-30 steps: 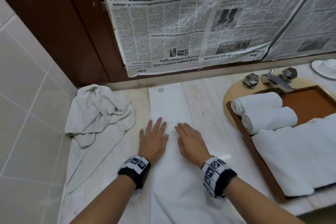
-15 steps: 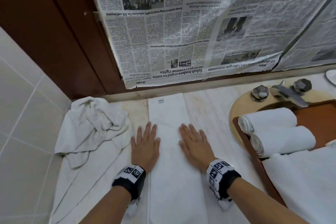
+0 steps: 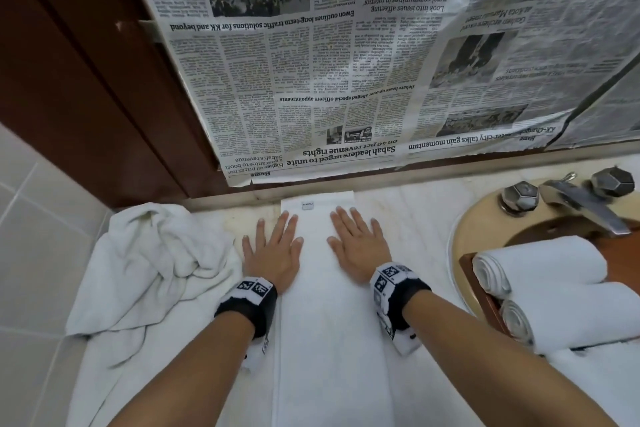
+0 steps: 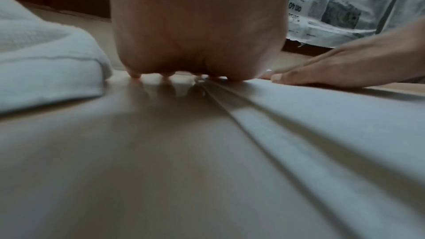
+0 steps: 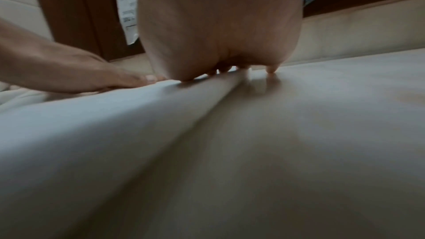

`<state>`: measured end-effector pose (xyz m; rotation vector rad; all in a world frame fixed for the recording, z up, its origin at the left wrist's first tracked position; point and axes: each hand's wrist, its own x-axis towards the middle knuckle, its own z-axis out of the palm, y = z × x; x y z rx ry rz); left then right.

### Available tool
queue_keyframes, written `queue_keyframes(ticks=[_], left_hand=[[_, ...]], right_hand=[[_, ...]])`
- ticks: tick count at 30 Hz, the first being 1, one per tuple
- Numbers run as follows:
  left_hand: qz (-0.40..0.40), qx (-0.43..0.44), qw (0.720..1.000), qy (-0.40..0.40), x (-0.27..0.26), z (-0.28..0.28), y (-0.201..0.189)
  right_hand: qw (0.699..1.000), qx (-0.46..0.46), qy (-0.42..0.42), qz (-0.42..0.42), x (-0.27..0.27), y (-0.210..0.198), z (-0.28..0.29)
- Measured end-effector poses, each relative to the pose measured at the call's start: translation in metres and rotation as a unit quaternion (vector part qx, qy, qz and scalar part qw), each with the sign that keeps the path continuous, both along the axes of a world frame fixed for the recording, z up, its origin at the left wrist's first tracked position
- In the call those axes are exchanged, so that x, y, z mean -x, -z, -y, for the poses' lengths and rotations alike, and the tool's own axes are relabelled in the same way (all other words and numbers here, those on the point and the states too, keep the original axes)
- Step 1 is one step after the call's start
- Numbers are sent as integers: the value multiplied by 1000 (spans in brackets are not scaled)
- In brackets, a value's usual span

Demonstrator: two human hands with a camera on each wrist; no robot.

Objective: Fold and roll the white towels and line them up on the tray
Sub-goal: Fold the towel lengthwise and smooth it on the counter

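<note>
A white towel (image 3: pixel 329 340), folded into a long narrow strip, lies on the marble counter (image 3: pixel 412 218) and runs from the wall toward me. My left hand (image 3: pixel 272 246) lies flat with straight fingers over the strip's left edge near its far end. My right hand (image 3: pixel 360 243) presses flat on the right edge. In the left wrist view the towel's layered edge (image 4: pixel 299 124) runs under the left hand (image 4: pixel 197 30). Two rolled white towels (image 3: pixel 540 263) (image 3: pixel 571 315) lie side by side on the brown tray (image 3: pixel 481 291) at the right.
A crumpled white towel (image 3: pixel 152 260) is heaped on the counter's left, by the tiled wall (image 3: pixel 38 253). More flat white towel (image 3: pixel 602 388) covers the tray's near part. A metal tap (image 3: pixel 581 204) stands over the basin behind the tray. Newspaper (image 3: pixel 363 55) covers the wall.
Both flat hands have slid along the folded strip away from me, from its middle to near its far end by the wall.
</note>
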<state>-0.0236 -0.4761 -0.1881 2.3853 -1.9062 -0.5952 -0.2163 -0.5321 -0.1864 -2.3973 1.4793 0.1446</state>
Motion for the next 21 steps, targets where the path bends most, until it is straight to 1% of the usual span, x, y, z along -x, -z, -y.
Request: queue_keyframes(ticks=[4, 6, 9, 10, 11, 13, 16, 18, 21], left_hand=[[-20, -7, 999, -36, -8, 2, -1], [-36, -1, 999, -34, -2, -12, -6], [-35, -3, 999, 22, 16, -53, -8], [-27, -7, 999, 37, 18, -68, -7], [-19, -13, 999, 42, 18, -81, -5], [-7, -3, 1000, 29, 8, -102, -3], [-18, 14, 1000, -3, -5, -129, -6], [-29, 18, 999, 9, 4, -153, -7], [-40, 6, 998, 53, 29, -185, -4]], right_hand=[[998, -16, 55, 14, 9, 0, 6], [999, -5, 38, 21, 10, -5, -12], [999, -11, -42, 17, 13, -8, -58], [998, -18, -52, 12, 17, -6, -70], [999, -25, -46, 7, 24, -3, -78], [1000, -18, -4, 2, 41, 0, -84], [998, -12, 57, -3, 61, -6, -94], [998, 8, 51, 26, 63, -9, -119], [999, 2, 0, 51, 54, -4, -175]])
